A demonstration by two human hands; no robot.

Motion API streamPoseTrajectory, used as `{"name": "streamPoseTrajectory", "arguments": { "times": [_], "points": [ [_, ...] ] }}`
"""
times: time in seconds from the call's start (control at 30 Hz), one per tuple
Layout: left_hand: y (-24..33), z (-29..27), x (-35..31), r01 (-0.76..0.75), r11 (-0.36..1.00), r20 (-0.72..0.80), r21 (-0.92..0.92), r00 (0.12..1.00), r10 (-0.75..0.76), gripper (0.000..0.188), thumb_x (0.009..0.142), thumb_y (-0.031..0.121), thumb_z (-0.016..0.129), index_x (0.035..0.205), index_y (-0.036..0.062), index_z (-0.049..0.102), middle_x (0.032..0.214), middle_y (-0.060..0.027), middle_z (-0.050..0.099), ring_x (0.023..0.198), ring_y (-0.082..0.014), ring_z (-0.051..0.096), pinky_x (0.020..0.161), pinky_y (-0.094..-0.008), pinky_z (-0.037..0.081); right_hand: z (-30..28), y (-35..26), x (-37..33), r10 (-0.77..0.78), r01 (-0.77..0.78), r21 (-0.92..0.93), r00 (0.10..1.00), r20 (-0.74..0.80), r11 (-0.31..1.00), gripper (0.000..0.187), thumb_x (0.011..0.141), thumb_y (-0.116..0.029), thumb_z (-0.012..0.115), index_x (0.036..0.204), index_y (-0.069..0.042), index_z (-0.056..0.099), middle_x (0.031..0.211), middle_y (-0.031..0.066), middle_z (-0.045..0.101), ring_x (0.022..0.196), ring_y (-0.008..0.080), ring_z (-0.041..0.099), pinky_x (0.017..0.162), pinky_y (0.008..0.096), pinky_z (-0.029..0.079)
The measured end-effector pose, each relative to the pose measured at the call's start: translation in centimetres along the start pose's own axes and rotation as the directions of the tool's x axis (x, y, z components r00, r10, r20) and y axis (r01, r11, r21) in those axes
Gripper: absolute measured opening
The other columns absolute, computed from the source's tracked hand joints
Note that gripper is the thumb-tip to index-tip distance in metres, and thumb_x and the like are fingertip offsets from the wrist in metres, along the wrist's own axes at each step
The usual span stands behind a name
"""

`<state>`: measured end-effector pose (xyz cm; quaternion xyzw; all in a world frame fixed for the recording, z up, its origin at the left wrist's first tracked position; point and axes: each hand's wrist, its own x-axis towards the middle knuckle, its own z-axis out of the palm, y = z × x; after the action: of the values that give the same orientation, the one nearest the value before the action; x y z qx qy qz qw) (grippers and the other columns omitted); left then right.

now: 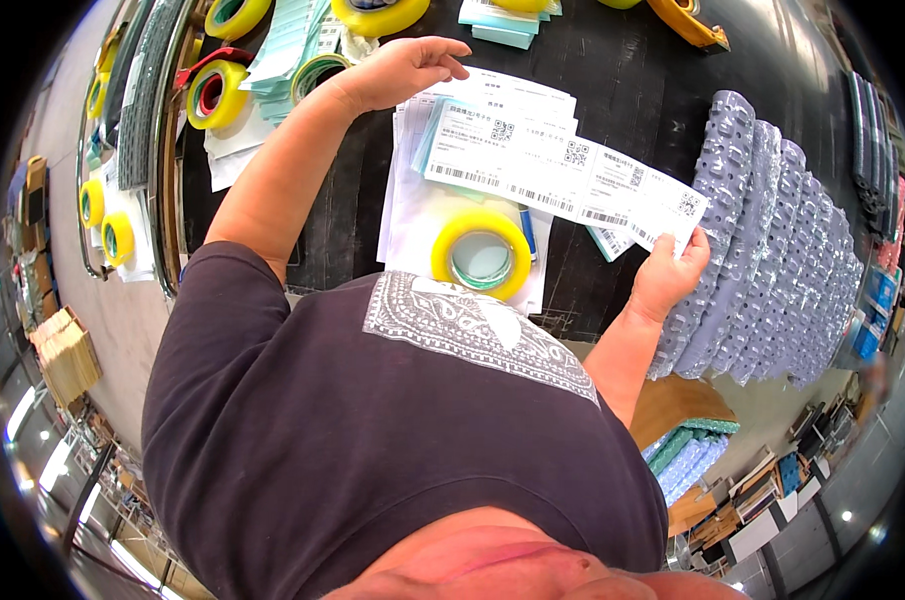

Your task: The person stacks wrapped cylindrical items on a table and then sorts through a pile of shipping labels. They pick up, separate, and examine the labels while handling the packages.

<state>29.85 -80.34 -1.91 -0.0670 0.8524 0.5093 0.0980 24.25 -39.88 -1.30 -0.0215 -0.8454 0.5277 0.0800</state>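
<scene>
A strip of white printed labels (542,172) runs slantwise over the dark table, with barcodes and square codes on it. My right hand (672,268) pinches the strip's lower right end between thumb and fingers. Beyond the strip's upper left end, my left hand (409,72) hovers near the top of the papers, its fingers apart and nothing visible in them. Beneath the strip lie white paper sheets (404,215) and light-blue-edged labels. A large yellow tape roll (517,235) rests on the sheets close to my chest, beside a blue pen (527,228).
Several plastic-wrapped grey-purple patterned rolls (732,230) lie side by side on the right. At the left are a yellow tape roll with a red holder (234,85) and fanned light-blue labels (280,60). A yellow-orange tool (694,25) lies at the far edge.
</scene>
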Motion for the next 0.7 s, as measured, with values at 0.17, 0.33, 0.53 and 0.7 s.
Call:
{"name": "streamPoseTrajectory", "arguments": {
  "times": [0.17,0.33,0.53,0.7],
  "points": [
    [-0.7,0.3,-0.6,0.007,0.999,-0.023,-0.052,1.000,-0.008,0.039,0.097,0.006,0.049,0.136,0.0048,0.049,0.120,-0.0112,0.066,0.114,-0.0203,0.060,0.103,-0.0320,0.043,-0.1,-0.4,0.0,0.013,-0.013,-0.059,1.000,-0.009,0.998,0.030,0.088,0.002,0.055,0.118,0.006,0.050,0.113,0.0153,0.061,0.102,0.0209,0.062,0.090,0.0322,0.049],
    [-0.8,1.3,-0.2,-0.030,0.987,-0.030,-0.156,0.999,0.025,0.037,0.097,0.005,0.050,0.134,0.0014,0.050,0.119,-0.0102,0.065,0.111,-0.0155,0.059,0.100,-0.0281,0.044,-0.2,0.6,0.3,0.048,-0.046,0.146,0.999,-0.011,0.988,0.029,0.089,0.003,0.056,0.117,0.007,0.050,0.112,0.0130,0.061,0.102,0.0187,0.060,0.092,0.0305,0.047],
    [-0.5,1.2,0.5,-0.083,0.981,-0.021,-0.176,0.997,0.081,0.037,0.098,0.006,0.050,0.135,0.0026,0.050,0.118,-0.0100,0.066,0.112,-0.0161,0.059,0.100,-0.0290,0.044,-0.7,0.1,0.3,0.092,-0.094,0.124,0.996,0.016,0.988,0.034,0.090,0.004,0.055,0.122,0.007,0.044,0.117,0.0149,0.056,0.105,0.0200,0.059,0.095,0.0314,0.046],
    [-0.1,0.7,-0.2,-0.032,0.994,-0.030,-0.105,0.999,0.029,0.037,0.098,0.009,0.051,0.134,0.0041,0.050,0.119,-0.0112,0.066,0.114,-0.0185,0.059,0.104,-0.0317,0.042,-0.7,-0.5,0.0,0.112,-0.115,0.205,0.993,0.028,0.972,0.032,0.090,0.006,0.052,0.121,0.008,0.044,0.117,0.0159,0.056,0.105,0.0199,0.059,0.093,0.0315,0.048]
  ]
}}
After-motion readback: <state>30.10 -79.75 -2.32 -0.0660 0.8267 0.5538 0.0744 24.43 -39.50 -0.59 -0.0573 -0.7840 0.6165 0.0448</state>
